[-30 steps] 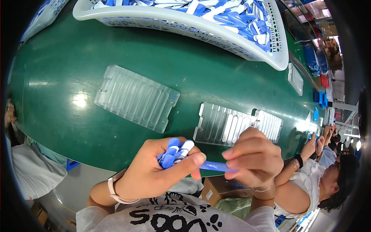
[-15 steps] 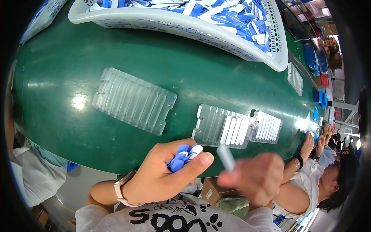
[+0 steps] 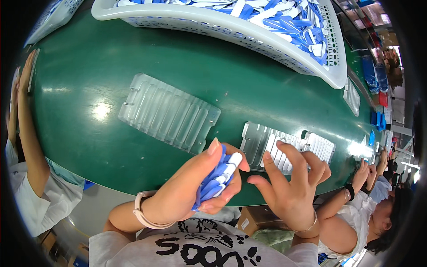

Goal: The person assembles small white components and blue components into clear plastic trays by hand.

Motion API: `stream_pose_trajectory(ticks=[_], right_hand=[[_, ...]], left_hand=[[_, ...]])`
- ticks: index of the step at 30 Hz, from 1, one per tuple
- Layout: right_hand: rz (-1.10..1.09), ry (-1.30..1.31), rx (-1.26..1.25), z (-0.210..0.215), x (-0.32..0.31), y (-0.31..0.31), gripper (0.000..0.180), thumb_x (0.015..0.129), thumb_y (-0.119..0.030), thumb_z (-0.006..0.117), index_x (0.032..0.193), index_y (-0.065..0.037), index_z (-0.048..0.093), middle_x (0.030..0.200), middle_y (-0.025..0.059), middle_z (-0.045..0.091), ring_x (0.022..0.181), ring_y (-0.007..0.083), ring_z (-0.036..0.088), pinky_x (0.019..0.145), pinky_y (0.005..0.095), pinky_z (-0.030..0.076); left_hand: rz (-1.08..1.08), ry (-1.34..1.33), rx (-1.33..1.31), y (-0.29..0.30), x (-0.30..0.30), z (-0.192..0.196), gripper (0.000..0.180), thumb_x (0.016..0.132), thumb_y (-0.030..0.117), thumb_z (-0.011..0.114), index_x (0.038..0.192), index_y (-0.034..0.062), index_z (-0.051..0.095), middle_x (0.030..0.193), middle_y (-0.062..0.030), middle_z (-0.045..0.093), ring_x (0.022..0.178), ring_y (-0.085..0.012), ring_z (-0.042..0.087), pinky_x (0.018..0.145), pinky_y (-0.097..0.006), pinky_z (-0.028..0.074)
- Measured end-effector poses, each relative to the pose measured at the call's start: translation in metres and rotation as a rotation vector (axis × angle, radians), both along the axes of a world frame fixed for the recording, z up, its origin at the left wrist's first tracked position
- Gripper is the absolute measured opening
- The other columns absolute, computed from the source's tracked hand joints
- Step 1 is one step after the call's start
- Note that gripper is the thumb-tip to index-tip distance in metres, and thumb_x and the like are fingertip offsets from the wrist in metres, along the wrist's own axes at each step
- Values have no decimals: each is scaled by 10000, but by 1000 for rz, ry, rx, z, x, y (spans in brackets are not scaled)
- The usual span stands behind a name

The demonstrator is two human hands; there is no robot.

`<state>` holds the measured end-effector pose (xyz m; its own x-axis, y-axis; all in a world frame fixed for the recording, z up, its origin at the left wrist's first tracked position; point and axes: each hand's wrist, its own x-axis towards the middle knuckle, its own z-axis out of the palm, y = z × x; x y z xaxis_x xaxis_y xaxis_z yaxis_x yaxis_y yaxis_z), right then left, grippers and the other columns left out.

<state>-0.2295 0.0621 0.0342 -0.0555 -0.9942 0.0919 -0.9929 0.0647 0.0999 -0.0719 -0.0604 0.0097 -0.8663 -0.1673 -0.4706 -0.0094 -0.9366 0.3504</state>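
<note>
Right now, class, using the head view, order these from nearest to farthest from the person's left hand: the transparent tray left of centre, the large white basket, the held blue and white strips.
1. Blue and white strips: gripped in the left hand itself.
2. Transparent tray: just beyond that hand, left of centre.
3. Large white basket: farthest, along the top.

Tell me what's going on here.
The person's left hand holds a bunch of blue and white strips. The right hand, spread open, is over a clear tray partly filled with white strips; contact is hard to tell. Another clear tray lies to the left, and a basket of more strips stands behind.
</note>
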Motion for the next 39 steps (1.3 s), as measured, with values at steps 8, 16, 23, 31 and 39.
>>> stream_pose_trajectory(ticks=[8, 16, 23, 31, 39], right_hand=[[9, -960, -171, 11, -15, -33, 210, 680, -136, 721, 855, -32, 672, 881, 99, 626, 743, 213, 555, 654, 293, 415], [-61, -1230, 41, 9, -12, -49, 37, 741, -33, 678, 776, -22, 673, 736, 74, 642, 690, 160, 547, 648, 273, 416], [-28, -1263, -43, 12, -12, -46, 124, 719, -42, 697, 841, -21, 710, 790, 82, 671, 703, 171, 560, 629, 279, 417], [390, -1196, 62, 3, -43, -43, 266, 643, -85, 753, 904, -49, 719, 891, 74, 680, 693, 199, 588, 659, 296, 420], [179, -1300, -151, 4, -57, -36, 133, 668, -53, 747, 794, -26, 714, 798, 99, 681, 635, 193, 605, 569, 270, 436]], left_hand=[[-219, -12, -101, 8, -2, 1, 819, 819, 760, 112, 1010, 50, 475, 631, -54, 479, 412, -60, 310, 374, -200, 266], [-197, -20, -147, 10, 1, 12, 505, 977, 494, 275, 1038, 37, 482, 705, 2, 467, 498, -34, 336, 444, -183, 282], [-87, -64, -363, 13, 9, 4, 250, 974, 267, 470, 1003, 29, 540, 767, -8, 567, 535, -17, 387, 458, -181, 299], [-154, 8, -142, 6, 13, 5, 179, 959, 193, 498, 959, 20, 546, 763, -29, 601, 490, -8, 358, 423, -182, 268], [-68, -97, -347, 1, 19, 3, 192, 936, 144, 494, 991, -20, 575, 736, -143, 609, 448, -50, 365, 411, -210, 295]])
